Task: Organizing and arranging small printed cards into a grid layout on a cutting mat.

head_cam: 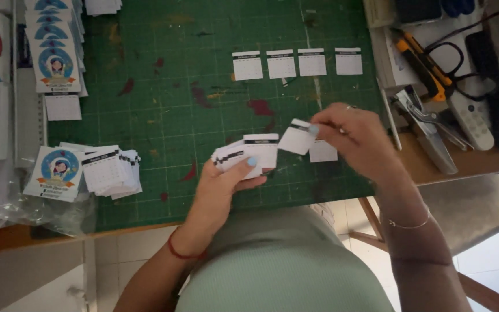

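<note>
My left hand [226, 182] grips a fanned stack of small white calendar sheets [249, 151] with black header strips, thumb on top, over the near edge of the green cutting mat [163, 115]. Just to its right, my right hand [356, 138] pinches a single small sheet [297, 138], tilted, close to the stack. Another sheet [323, 152] lies on the mat under my right hand. Farther up the mat lies a row of several small calendar sheets [295, 63], side by side.
A loose pile of calendar sheets and round-picture cards [88, 170] sits at the mat's left edge, with a column of similar cards [53, 46] above it. Right of the mat lie a yellow-black utility knife [423, 60], scissors [434, 118] and cables. A chair [469, 208] stands at lower right.
</note>
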